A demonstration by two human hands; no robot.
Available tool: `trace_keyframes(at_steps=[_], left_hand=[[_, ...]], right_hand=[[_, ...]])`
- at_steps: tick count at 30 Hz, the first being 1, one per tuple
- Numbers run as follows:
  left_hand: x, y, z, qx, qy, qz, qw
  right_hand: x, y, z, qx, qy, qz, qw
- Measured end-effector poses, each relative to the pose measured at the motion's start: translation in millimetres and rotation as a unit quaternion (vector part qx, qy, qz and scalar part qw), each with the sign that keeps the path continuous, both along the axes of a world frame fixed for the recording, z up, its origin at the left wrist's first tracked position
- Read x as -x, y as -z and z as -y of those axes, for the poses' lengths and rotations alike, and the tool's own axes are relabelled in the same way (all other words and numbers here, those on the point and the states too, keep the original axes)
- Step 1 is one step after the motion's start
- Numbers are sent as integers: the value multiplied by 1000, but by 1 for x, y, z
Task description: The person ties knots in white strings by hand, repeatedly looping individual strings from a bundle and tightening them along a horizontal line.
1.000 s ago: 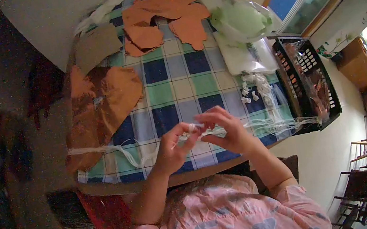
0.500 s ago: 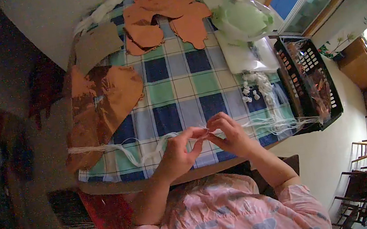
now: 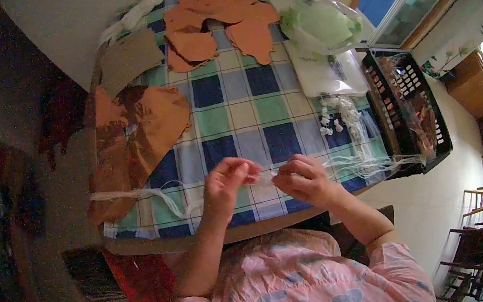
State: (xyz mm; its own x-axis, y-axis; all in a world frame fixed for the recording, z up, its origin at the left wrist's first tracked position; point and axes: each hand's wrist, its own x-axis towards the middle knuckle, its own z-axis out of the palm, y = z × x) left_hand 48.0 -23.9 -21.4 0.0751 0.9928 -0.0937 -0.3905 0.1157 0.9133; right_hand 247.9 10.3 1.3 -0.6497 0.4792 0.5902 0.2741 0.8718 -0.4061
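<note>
My left hand [image 3: 229,186] is raised over the front part of the checked cloth [image 3: 215,117], its fingers bent and pressed together around something too small to make out. Close by on the right, my right hand [image 3: 304,180] pinches the white strings [image 3: 351,165], which run from it toward the right edge of the table. More white string [image 3: 163,196] lies to the left, over the shiny orange-brown sheet [image 3: 152,127]. A narrow gap separates the hands.
Orange-brown cut pieces [image 3: 219,12] lie at the back. On the right are a pale green plastic bag [image 3: 323,27], a white sheet [image 3: 321,75], small white knotted bits [image 3: 331,124] and a black basket [image 3: 402,106]. Chairs [image 3: 478,246] stand farther right.
My hands have parted slightly. My left hand has moved left and turned upward; my right hand has closed more and stays nearly in place.
</note>
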Motion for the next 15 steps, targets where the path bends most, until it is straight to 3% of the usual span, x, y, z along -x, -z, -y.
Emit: trace_keyframes(at_steps=[3,6,7,8,10,11,12,13,14,15], left_hand=[[10,8,-9,119,42,5,992],[7,7,-4,257,261,177,913],[7,15,-2,246,241,212,915],[7,15,0,198,234,105,946],[7,2,2,93,211,-115,966],[5,-4,5,-61,169,-225,958],[0,-10,9,-212,119,-327,913],[-4,-14,13,-354,64,-416,835],[-7,-17,16,-374,55,-410,830],[-11,-19,19,-394,46,-403,825]], right_hand=[[-5,-6,1,-28,-28,10,999],[-9,-15,-3,-29,-57,45,997],[-10,-14,-4,-17,-58,54,997],[-11,-13,-5,-5,-57,63,996],[-9,-11,0,269,-22,25,963],[-9,-9,3,400,-4,4,917],[-10,-4,4,564,-3,-63,823],[-11,4,4,706,-3,-127,696],[-12,9,6,820,-2,-186,542],[-9,8,10,833,-34,-208,512]])
